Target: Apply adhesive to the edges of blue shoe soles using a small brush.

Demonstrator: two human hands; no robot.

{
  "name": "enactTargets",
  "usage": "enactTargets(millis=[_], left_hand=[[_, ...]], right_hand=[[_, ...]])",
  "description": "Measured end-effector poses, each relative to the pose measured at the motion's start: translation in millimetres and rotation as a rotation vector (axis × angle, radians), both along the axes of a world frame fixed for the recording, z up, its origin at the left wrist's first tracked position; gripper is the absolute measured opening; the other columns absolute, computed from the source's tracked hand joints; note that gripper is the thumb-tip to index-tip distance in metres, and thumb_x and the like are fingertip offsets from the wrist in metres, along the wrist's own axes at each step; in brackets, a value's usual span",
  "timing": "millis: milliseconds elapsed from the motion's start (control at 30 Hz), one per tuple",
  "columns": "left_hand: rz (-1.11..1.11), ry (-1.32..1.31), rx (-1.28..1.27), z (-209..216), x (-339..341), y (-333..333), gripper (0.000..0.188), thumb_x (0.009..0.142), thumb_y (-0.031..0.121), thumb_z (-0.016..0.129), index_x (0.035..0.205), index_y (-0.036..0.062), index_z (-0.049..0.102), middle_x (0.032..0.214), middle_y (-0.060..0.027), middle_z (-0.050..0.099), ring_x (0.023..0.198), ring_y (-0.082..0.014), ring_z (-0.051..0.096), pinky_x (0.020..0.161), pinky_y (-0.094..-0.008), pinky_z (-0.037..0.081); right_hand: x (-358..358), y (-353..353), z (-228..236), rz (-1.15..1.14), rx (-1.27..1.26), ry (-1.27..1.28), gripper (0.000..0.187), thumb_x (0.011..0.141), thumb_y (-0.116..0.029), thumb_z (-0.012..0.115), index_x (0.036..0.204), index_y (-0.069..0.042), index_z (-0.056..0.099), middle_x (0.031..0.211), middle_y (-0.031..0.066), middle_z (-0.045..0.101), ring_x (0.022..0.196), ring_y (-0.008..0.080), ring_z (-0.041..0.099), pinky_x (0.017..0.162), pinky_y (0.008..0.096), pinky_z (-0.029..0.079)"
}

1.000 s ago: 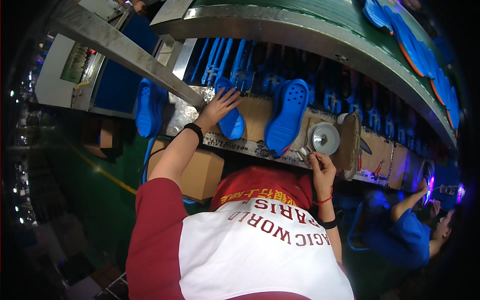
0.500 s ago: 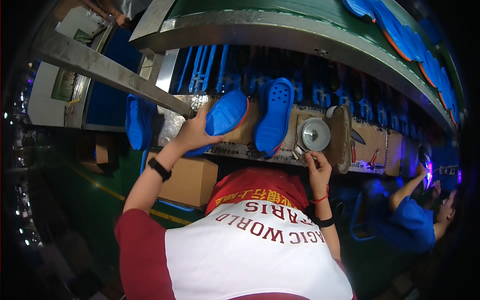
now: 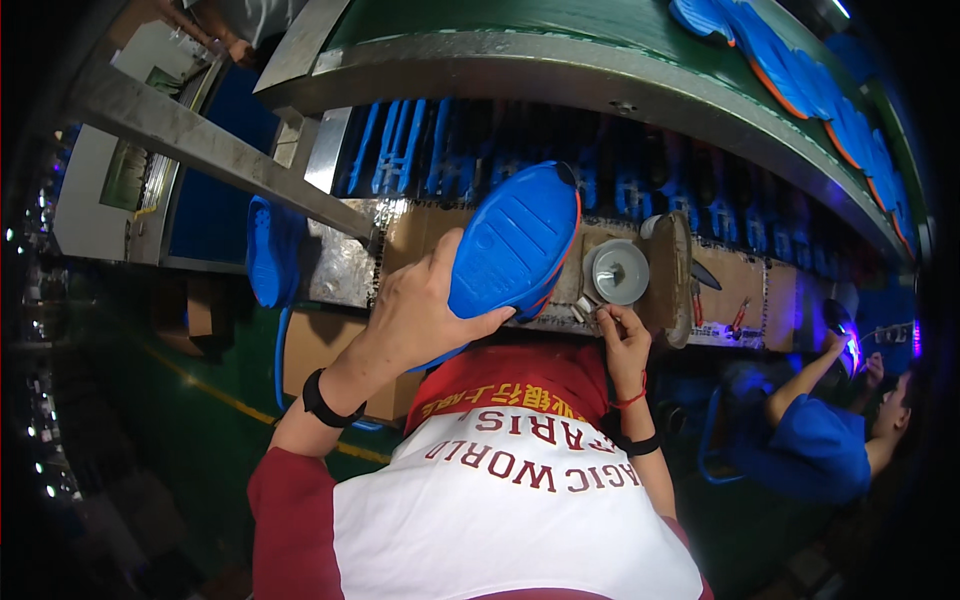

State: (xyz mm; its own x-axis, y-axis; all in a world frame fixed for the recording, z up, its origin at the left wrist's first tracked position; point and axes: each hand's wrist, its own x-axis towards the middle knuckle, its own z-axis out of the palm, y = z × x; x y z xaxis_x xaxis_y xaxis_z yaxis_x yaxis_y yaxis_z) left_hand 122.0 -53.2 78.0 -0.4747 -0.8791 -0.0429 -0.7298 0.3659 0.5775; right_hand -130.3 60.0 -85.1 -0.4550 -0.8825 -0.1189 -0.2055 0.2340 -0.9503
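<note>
Nearest, close to the centre at 9 o'clock, the left hand [image 3: 425, 305] is clamped on a blue shoe [image 3: 510, 240], thumb along its lower edge. The shoe slants toward 1 o'clock with a grooved face to the wearer; that grip probably keeps the face unobstructed and steady. Between 3 and 4 o'clock, the right hand [image 3: 627, 350] has thumb and forefinger close together near a small pale piece [image 3: 583, 308]; I cannot tell whether they pinch anything.

Just beyond, near 3 o'clock, a white bowl [image 3: 620, 272] sits on the bench, likely placed for easy reach by that hand. Red-handled pliers [image 3: 740, 316] lie farther out at 3 o'clock, and another blue shoe [image 3: 270, 255] stands toward 9 to 10. Farther off, a co-worker in blue [image 3: 815, 450] sits near 4 o'clock, and a row of blue shoes [image 3: 790, 75] rests on the green conveyor [image 3: 530, 25] around 2.

Compared with half a second ago, the held shoe is closer to the centre and looks larger, covering the holed shoe's place; the right hand remains beside the bowl.
</note>
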Motion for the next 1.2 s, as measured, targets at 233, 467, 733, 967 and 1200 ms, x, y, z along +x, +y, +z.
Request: enactTargets(millis=[233,467,733,967,1200], left_hand=[[-0.070,0.118,0.271,27.9,-39.2,-35.0,0.075,0.080,0.037,0.071,0.134,-0.0021,0.036,0.107,-0.0236,0.062,0.095,-0.0309,0.065,0.084,-0.0374,0.051],[-0.205,0.617,0.640,61.2,-78.6,-71.7,0.059,0.090,0.014,0.058,0.139,-0.0051,0.030,0.123,-0.0149,0.054,0.111,-0.0179,0.054,0.097,-0.0302,0.042],[-0.238,0.680,0.832,77.2,-98.3,-77.5,0.068,0.078,0.001,0.054,0.140,-0.0057,0.028,0.119,-0.0140,0.055,0.100,-0.0141,0.057,0.087,-0.0270,0.047],[-0.185,0.772,0.912,72.8,-114.1,-99.7,0.067,0.077,0.005,0.056,0.138,-0.0086,0.030,0.106,-0.0114,0.058,0.084,-0.0109,0.059,0.074,-0.0235,0.051],[-0.228,0.744,0.943,68.8,-140.1,-123.4,0.056,0.080,0.003,0.053,0.133,-0.0071,0.037,0.109,-0.0111,0.059,0.091,-0.0133,0.062,0.083,-0.0283,0.052]], right_hand=[[-7.0,13.0,-6.3,-0.038,-0.031,0.019,0.014,0.083,-0.010,0.068,0.092,0.000,0.068,0.077,0.0019,0.062,0.053,0.0042,0.042,0.050,0.0209,0.034],[-16.3,20.3,7.3,-0.085,-0.037,0.100,0.014,0.082,-0.010,0.068,0.090,0.001,0.068,0.079,0.0040,0.064,0.053,0.0060,0.043,0.050,0.0221,0.036],[-23.5,20.4,7.2,-0.099,-0.037,0.114,0.014,0.082,-0.010,0.068,0.090,0.001,0.068,0.075,0.0053,0.062,0.052,0.0079,0.045,0.050,0.0234,0.036],[-23.0,13.8,15.0,-0.100,-0.056,0.137,0.014,0.081,-0.010,0.069,0.089,0.002,0.068,0.076,0.0056,0.063,0.051,0.0079,0.045,0.049,0.0235,0.036],[-27.2,12.1,15.7,-0.106,-0.053,0.102,0.012,0.082,-0.008,0.068,0.088,0.002,0.067,0.076,0.0033,0.062,0.053,0.0051,0.044,0.050,0.0214,0.035]])
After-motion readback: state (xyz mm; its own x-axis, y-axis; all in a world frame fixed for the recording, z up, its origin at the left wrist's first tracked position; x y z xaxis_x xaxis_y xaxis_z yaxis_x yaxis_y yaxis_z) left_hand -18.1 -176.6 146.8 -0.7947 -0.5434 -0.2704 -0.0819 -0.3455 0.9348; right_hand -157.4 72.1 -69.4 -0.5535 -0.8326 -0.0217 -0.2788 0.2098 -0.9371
